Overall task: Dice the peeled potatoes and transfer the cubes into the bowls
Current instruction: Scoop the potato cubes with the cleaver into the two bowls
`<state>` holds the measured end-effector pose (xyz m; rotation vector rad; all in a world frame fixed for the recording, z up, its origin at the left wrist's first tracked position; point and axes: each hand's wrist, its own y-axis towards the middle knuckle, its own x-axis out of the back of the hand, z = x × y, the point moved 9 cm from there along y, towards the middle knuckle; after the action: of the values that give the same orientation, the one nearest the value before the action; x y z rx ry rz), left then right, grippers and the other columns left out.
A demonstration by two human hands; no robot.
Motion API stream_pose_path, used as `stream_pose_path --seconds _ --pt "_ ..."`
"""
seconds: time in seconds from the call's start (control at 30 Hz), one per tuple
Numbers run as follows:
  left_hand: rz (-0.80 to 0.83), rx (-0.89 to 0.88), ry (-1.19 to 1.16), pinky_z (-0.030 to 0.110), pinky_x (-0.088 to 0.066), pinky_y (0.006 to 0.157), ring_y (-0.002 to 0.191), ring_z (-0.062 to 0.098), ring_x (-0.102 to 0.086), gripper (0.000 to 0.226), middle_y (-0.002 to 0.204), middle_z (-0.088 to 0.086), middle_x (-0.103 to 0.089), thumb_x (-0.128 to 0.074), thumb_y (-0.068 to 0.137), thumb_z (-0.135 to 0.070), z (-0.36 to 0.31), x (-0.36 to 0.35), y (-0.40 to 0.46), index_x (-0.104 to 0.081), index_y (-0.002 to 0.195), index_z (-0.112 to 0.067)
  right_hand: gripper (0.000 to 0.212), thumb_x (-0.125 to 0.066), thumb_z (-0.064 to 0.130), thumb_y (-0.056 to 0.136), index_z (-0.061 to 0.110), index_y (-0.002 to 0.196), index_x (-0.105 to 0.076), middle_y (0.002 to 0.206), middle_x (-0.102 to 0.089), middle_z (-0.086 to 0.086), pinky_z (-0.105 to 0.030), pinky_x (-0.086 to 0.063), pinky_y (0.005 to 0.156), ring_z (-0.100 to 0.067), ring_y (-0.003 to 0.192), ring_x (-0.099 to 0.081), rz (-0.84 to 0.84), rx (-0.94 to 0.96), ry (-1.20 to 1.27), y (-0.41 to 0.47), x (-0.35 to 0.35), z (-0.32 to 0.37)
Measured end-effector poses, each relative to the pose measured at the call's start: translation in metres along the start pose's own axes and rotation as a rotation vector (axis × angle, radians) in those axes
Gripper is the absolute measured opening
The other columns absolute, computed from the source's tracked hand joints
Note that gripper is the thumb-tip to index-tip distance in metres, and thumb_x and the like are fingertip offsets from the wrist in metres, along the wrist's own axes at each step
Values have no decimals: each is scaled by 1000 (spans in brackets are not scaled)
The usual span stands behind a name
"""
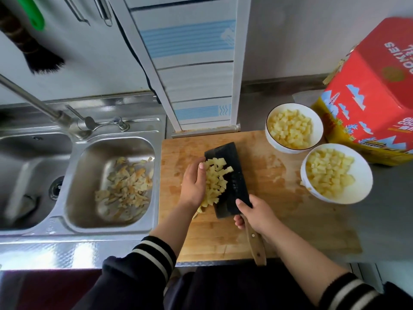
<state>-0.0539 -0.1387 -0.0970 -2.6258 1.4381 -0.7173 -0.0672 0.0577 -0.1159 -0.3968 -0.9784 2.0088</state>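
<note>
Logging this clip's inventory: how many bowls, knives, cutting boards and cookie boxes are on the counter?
Bowls: 2, far and near, both white and holding potato cubes
Knives: 1, dark cleaver
Cutting boards: 1, wooden
Cookie boxes: 1, red
Total: 5

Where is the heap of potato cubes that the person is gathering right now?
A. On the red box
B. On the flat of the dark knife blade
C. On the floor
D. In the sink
B. The potato cubes lie piled on the flat blade of the knife, with the left hand pressed against them and the right hand gripping the handle, above the cutting board.
</note>
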Motion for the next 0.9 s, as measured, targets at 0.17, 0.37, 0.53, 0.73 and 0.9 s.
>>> stream_pose_path --seconds 0.17,0.37,0.53,0.73,0.9 --pt "-32 42 -63 33 -34 108 130 12 -42 55 142 -2 -48 -30 101 -54 -2 5 -4 -47 141 -21 36 -48 26 102 4 131 -47 77 -67 -14 -34 -57 64 -17 61 -62 33 11 10 0 -17 4" --pt "-66 94 -223 37 -36 108 131 10 -42 57 142 -8 -47 -24 99 -60 -4 12 -3 -47 140 -26 30 -53 26 100 10 124 -47 70 -65 -11 -24 -47 51 -14 55 -56 48 -48 189 -4 -11 -3" --pt "-86 121 -322 26 -35 104 130 9 -47 53 138 -6 -54 -23 103 -52 -4 14 -4 -53 134 -22 44 -58 26 97 5 134 -46 63 -65 -7 -25 -46 48 -13 52 -57 11 -64 269 -6 12 -12" --pt "-76 78 -220 18 -40 84 110 -2 -53 38 118 -11 -62 -32 105 -42 -15 14 -11 -60 121 -23 28 -58 29 97 7 114 -58 63 -65 -7 -24 -46 49 -13 53 -56 -14 8 221 -21 39 -5" --pt "-101 14 -132 15 -40 84 109 0 -55 24 117 -8 -62 -43 103 -21 -28 18 -11 -60 120 -22 25 -58 29 97 8 110 -60 62 -65 -7 -25 -46 49 -13 52 -56 -16 43 219 -34 43 6"
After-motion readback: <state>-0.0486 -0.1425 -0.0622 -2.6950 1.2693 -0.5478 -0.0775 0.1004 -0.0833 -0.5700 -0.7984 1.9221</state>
